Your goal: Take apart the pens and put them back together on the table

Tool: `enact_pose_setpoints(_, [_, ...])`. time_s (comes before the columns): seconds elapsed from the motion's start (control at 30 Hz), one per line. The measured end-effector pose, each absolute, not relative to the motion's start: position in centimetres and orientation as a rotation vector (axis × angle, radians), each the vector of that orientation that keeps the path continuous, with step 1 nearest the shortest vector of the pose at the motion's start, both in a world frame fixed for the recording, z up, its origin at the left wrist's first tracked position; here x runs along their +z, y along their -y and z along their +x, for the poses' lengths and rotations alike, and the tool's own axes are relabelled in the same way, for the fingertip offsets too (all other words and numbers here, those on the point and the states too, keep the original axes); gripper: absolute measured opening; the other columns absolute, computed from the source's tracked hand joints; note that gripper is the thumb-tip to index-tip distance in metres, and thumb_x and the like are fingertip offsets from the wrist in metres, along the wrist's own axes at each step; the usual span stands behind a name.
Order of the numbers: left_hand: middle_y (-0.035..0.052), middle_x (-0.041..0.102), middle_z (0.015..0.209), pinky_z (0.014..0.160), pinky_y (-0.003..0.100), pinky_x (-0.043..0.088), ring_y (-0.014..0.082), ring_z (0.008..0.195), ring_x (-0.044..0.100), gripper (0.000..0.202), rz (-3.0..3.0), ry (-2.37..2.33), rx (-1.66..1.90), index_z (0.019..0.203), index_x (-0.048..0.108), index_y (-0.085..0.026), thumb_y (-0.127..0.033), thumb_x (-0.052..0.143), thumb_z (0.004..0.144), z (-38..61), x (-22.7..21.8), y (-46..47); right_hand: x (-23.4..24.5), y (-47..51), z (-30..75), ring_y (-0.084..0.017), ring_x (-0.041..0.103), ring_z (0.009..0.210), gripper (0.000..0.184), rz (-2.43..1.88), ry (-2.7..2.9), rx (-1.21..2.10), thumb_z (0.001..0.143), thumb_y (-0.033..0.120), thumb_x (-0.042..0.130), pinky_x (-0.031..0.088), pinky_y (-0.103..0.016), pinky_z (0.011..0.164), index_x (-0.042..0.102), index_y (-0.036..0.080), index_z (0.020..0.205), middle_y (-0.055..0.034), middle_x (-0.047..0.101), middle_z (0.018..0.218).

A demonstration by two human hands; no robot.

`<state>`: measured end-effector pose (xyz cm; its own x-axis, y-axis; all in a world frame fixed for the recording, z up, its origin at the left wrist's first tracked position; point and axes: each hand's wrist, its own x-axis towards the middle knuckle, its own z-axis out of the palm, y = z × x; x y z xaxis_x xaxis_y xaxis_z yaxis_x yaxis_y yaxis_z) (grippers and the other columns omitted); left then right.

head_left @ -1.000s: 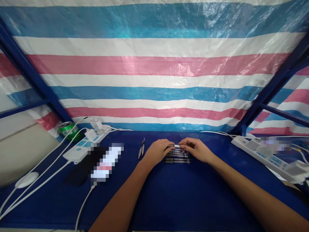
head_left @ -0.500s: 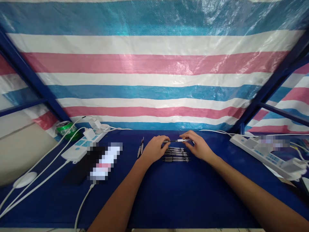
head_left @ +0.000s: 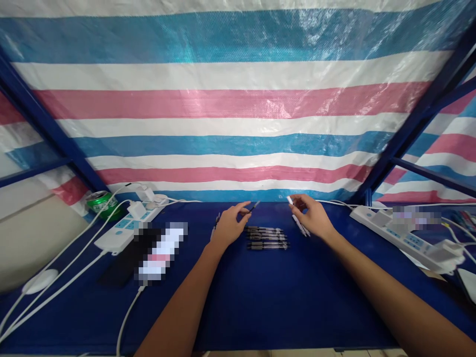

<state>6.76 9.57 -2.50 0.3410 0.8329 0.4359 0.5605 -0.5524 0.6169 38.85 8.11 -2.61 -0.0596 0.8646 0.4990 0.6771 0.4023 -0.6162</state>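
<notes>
Head view: on the smooth blue worktop (head_left: pixel 297 307) lies a row of clear-barrelled pens (head_left: pixel 266 238). Beyond its left end, the left hand (head_left: pixel 231 225) pinches a slim dark pen part (head_left: pixel 254 207); beyond its right, the right hand (head_left: pixel 313 215) pinches a white piece (head_left: pixel 289 200). Fingertip-only holds risk slender parts slipping and rolling. Behind the row hangs creased, glossy striped sheeting (head_left: pixel 238 104).

Striped sheet (head_left: pixel 238 103): woven plastic, v. glossy, wrinkled. Pens (head_left: pixel 267 245): clear plastic, shiny. Can (head_left: pixel 99 203): glossy metal. Pwr strip (head_left: pixel 118 233) nr can: smooth plastic. Tbl top (head_left: pixel 282 297): smooth, slight sheen, mat'l unclear.
</notes>
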Motion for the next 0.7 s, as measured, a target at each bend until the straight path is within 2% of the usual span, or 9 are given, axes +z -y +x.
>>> enact_pose_setpoints(0.07, [0.0009,0.080,0.111,0.092,0.036,0.056,0.0197,0.098,0.074,0.051,2.186,-1.230,1.091,0.152,0.056,-0.030,-0.031,0.063,0.101,6.5,-2.5,-9.7,-2.9,-8.9,40.1,-0.026,0.070,0.082,0.041,-1.461,1.788,0.316,0.099,0.039,0.056,0.056,-0.041,0.080,0.064,0.020,0.135,-0.0077,0.075,0.095])
enact_pose_setpoints(0.13, [0.0017,0.079,0.112,0.089,0.034,0.058,0.0167,0.087,0.072,0.065,2.153,-1.226,1.113,0.159,0.048,-0.027,-0.026,0.064,0.097,6.2,-2.6,-9.9,-3.2,-9.5,41.3,-0.026,0.070,0.080,0.054,-1.595,1.818,0.318,0.099,0.032,0.050,0.054,-0.039,0.081,0.053,0.016,0.151,-0.0066,0.075,0.089])
enact_pose_setpoints(0.17, [0.0026,0.078,0.115,0.086,0.033,0.058,0.0150,0.081,0.070,0.071,2.144,-1.228,1.114,0.162,0.044,-0.025,-0.023,0.065,0.094,6.1,-2.6,-10.1,-3.4,-9.8,41.8,-0.027,0.070,0.081,0.056,-1.666,1.854,0.317,0.099,0.029,0.049,0.053,-0.038,0.080,0.051,0.014,0.153,-0.0075,0.076,0.089])
enact_pose_setpoints(0.23, [0.0050,0.074,0.121,0.081,0.031,0.058,0.0118,0.072,0.066,0.081,2.145,-1.253,1.088,0.166,0.038,-0.023,-0.019,0.064,0.089,5.7,-2.8,-10.3,-3.6,-10.0,42.6,-0.028,0.072,0.087,0.048,-1.792,1.952,0.314,0.098,0.025,0.049,0.051,-0.036,0.081,0.060,0.013,0.144,-0.0106,0.078,0.094])
enact_pose_setpoints(0.33, [0.0062,0.069,0.120,0.079,0.030,0.058,0.0104,0.069,0.062,0.084,2.174,-1.341,1.030,0.166,0.039,-0.021,-0.016,0.063,0.086,5.2,-2.9,-10.5,-3.9,-10.0,43.4,-0.028,0.073,0.090,0.033,-1.914,2.067,0.322,0.096,0.023,0.054,0.049,-0.033,0.079,0.070,0.016,0.124,-0.0127,0.079,0.100])
enact_pose_setpoints(0.43, [0.0045,0.068,0.107,0.079,0.030,0.057,0.0138,0.073,0.063,0.079,2.224,-1.441,0.961,0.162,0.046,-0.020,-0.014,0.063,0.085,4.9,-2.8,-10.6,-4.1,-10.0,43.7,-0.027,0.074,0.088,0.027,-1.935,2.110,0.321,0.097,0.025,0.056,0.048,-0.032,0.075,0.071,0.017,0.118,-0.0122,0.080,0.100])
enact_pose_setpoints(0.53, [0.0058,0.069,0.098,0.083,0.033,0.056,0.0197,0.082,0.067,0.059,2.301,-1.555,0.907,0.149,0.061,-0.018,-0.017,0.062,0.090,4.8,-2.8,-10.7,-4.2,-10.3,43.7,-0.027,0.074,0.094,0.023,-1.913,2.123,0.296,0.102,0.032,0.056,0.050,-0.032,0.079,0.073,0.020,0.110,-0.0121,0.080,0.102])
enact_pose_setpoints(0.6, [0.0080,0.072,0.099,0.088,0.036,0.056,0.0228,0.089,0.068,0.046,2.340,-1.615,0.883,0.139,0.068,-0.018,-0.019,0.062,0.094,4.7,-3.0,-10.8,-4.4,-10.5,43.7,-0.028,0.075,0.097,0.026,-1.894,2.134,0.275,0.104,0.040,0.055,0.051,-0.033,0.081,0.073,0.020,0.107,-0.0128,0.081,0.104])
enact_pose_setpoints(0.7, [0.0099,0.074,0.103,0.090,0.038,0.055,0.0249,0.093,0.069,0.037,2.361,-1.679,0.828,0.131,0.070,-0.018,-0.019,0.065,0.095,4.5,-3.3,-11.1,-4.7,-10.6,43.5,-0.030,0.075,0.100,0.035,-1.879,2.133,0.254,0.105,0.048,0.056,0.052,-0.034,0.083,0.072,0.019,0.112,-0.0147,0.080,0.109])
